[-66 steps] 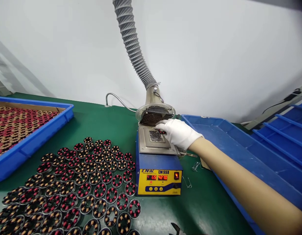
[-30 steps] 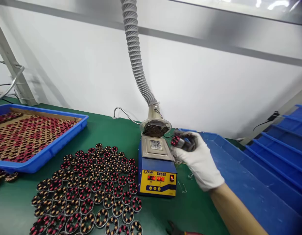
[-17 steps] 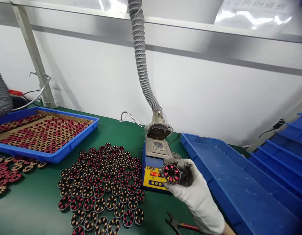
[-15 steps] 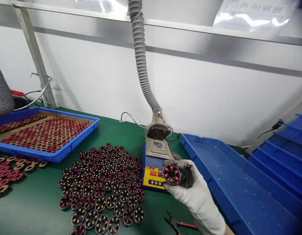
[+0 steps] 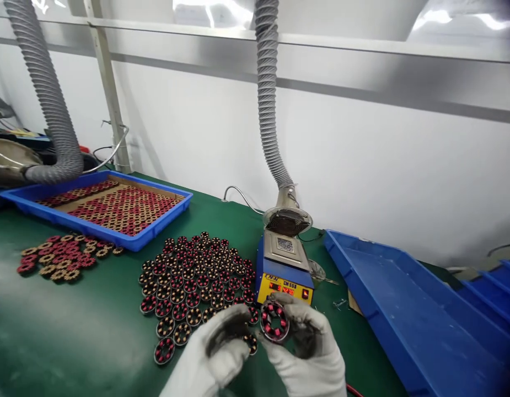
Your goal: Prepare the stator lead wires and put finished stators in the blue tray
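At the far left a grey hose (image 5: 52, 99) is hanging down and bending near the back of a blue tray (image 5: 164, 223), in which many red and tan rings are lying in close rows. In front of that tray a loose pile of rings (image 5: 64, 256) is resting on the green table (image 5: 101, 325). Further right a large cluster of metal-rimmed rings (image 5: 190, 285) is spreading over the table, some showing red coils, others tan. Just in front of its right part, the left hand (image 5: 209, 353) is hovering in a white glove with blackened fingertips; its fingers are curling loosely with a gap before the thumb, and it is gripping nothing.

The held ring (image 5: 275, 331) is showing red coils spaced around a dark inside, within a thin metal rim. It is facing the camera, just right of the left hand and at the fingertips of the right hand (image 5: 306, 347), which is pinching its edge between thumb and fingers, the glove's fingers smudged black. Behind it a blue and yellow machine (image 5: 283, 284) is standing under a second hose (image 5: 268, 94), its red display glowing. To the right another blue tray (image 5: 403, 298) is lying on the table.
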Available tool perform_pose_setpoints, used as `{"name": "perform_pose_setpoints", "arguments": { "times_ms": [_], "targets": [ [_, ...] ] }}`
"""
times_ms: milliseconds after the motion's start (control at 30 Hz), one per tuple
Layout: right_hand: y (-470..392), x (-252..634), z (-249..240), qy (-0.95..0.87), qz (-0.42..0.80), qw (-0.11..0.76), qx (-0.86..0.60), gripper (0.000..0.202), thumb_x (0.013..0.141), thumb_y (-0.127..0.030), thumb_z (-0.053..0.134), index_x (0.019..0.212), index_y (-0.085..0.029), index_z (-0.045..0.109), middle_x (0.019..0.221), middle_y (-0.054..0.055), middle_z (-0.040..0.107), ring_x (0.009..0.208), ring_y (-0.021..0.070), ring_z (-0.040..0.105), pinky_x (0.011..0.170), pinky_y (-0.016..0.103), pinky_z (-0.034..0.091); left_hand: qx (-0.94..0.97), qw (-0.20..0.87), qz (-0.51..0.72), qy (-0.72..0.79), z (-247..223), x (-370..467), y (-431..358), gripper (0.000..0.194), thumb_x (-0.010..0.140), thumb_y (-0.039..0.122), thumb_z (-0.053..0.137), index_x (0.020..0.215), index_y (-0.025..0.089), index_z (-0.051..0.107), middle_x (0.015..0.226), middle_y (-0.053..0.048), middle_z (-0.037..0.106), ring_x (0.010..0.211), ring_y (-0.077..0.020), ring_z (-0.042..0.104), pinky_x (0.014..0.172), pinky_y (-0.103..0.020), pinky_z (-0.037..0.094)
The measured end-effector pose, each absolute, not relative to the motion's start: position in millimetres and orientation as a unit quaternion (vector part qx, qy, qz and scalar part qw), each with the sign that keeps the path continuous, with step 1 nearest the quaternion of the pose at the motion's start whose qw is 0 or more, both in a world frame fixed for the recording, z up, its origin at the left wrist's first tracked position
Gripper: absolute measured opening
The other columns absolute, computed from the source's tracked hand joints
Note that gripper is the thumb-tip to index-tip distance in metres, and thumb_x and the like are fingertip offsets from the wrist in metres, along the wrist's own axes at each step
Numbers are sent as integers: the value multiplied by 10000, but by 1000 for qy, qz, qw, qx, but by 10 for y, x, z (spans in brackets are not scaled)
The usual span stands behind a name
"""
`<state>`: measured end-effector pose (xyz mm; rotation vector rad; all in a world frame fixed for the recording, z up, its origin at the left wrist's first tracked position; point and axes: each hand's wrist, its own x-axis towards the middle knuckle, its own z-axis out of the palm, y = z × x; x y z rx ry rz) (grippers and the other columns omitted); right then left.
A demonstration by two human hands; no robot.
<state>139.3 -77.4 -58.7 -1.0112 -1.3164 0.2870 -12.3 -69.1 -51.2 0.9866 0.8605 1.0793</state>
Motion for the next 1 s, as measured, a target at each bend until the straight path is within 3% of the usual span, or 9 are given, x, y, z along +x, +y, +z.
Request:
{"name": "perform_pose_setpoints", "arguments": {
  "times_ms": [133,333,500,633,733,800,900,1000],
  "targets": [
    [-835,1266,-656,-606,41,652,-453,301,653,-151,674,912,-253,562,1001,73,627,922,228,625,700,323,550,373,730,480,312,-350,1,-550,287,629,315,727,863,156,676,893,-95,667,864,-229,598,751,-282,477],
    [-859,1255,-687,-677,-55,584,-444,410,656,-78,633,1003,-280,551,1052,59,593,907,215,625,722,332,548,282,746,517,310,-440,8,-590,216,554,211,767,741,142,683,743,-53,650,705,-139,566,678,-215,442],
    [-877,1181,-739,-645,-17,618,-449,387,638,-77,663,955,-266,549,975,56,609,849,198,637,672,294,554,252,762,550,232,-418,-62,-494,232,511,180,784,703,127,666,684,-29,604,642,-109,527,631,-187,427],
    [-894,1150,-793,-582,91,670,-451,301,662,-162,667,922,-254,546,946,65,635,837,206,643,622,287,550,273,712,606,227,-345,-185,-467,225,614,241,751,806,175,656,851,-37,631,844,-156,556,785,-223,432],
    [-901,1152,-784,-588,92,670,-443,302,661,-171,672,926,-253,555,961,67,640,860,213,642,652,300,550,370,732,501,277,-306,-193,-537,339,644,222,721,969,186,633,958,-63,635,912,-196,558,793,-252,441],
    [-907,1130,-751,-604,68,660,-442,312,652,-139,674,920,-259,568,963,62,638,860,212,643,670,303,551,405,739,450,297,-303,-143,-583,290,637,193,696,922,164,653,889,-70,649,851,-206,571,747,-267,455],
    [-922,1061,-702,-598,45,660,-453,342,641,-113,679,922,-281,579,967,53,635,837,216,648,669,320,556,393,711,489,318,-336,-58,-597,112,627,163,657,735,140,670,762,-49,634,713,-168,553,657,-243,448],
    [-939,1021,-691,-598,42,657,-458,357,621,-129,698,920,-292,590,960,55,644,834,241,650,662,348,557,375,704,526,295,-371,-52,-551,97,608,162,674,699,130,665,757,-52,624,716,-167,550,664,-239,450]
  ]
}}
